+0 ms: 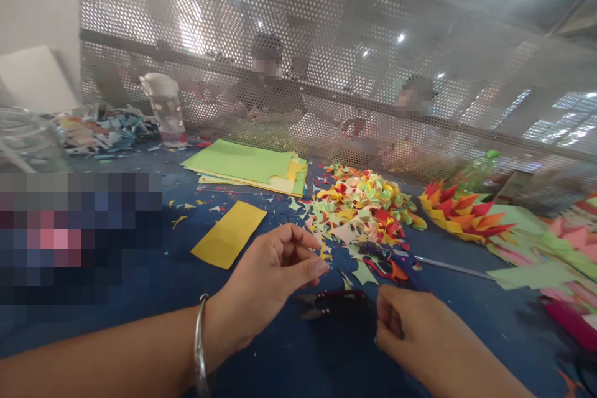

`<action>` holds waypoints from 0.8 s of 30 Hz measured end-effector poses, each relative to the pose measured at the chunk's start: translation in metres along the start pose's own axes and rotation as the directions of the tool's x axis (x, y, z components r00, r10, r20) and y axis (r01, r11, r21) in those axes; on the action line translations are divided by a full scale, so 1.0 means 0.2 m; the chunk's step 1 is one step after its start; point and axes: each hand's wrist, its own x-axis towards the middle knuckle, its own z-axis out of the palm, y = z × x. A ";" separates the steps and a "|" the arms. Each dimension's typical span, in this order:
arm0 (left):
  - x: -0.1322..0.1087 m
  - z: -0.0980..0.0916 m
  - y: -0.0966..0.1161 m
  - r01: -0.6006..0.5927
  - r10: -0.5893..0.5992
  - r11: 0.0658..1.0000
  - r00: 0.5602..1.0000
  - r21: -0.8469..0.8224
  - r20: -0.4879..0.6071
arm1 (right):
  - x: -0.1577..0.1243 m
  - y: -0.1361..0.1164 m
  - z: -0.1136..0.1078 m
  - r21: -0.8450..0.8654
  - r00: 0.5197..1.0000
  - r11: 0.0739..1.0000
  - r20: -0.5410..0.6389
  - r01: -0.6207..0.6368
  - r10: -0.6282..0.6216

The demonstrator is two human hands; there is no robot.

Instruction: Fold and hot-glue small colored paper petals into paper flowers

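Observation:
My left hand (275, 273) hovers over the blue table (140, 336), a metal bangle (201, 348) on its wrist. Its thumb and fingers curl together in a loose pinch beside small paper scraps; whether they hold one I cannot tell. My right hand (410, 329) is lower right, fingers curled closed, its contents hidden. Between the two hands lies a dark, blurred tool with a reddish edge (338, 301). Just beyond is a pile of small folded coloured paper pieces (364, 205). A yellow paper rectangle (228, 233) lies flat to the left of my left hand.
A stack of green and yellow sheets (247, 165) lies further back. A spiky orange-red paper piece (459, 211), green and pink sheets (536, 261) and a thin metal strip (452, 267) are right. A clear bottle (165, 109) stands back left. People sit behind a perforated screen (326, 43).

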 end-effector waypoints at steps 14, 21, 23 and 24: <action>-0.03 0.02 0.01 0.162 -0.160 0.978 0.987 -0.133 0.021 | -0.12 0.06 -0.14 0.640 0.960 0.768 -0.219 0.009 0.172; -0.04 0.05 0.00 0.171 -0.166 0.976 0.985 -0.137 0.052 | 0.01 -0.06 -0.16 0.954 0.964 0.206 -0.241 0.216 0.108; -0.03 0.05 0.00 0.178 -0.173 0.975 0.984 -0.131 0.049 | 0.06 -0.10 -0.14 0.976 0.965 0.074 -0.216 0.207 0.147; -0.03 0.05 0.01 0.179 -0.174 0.975 0.984 -0.131 0.047 | 0.08 -0.11 -0.13 0.980 0.968 0.030 -0.199 0.196 0.155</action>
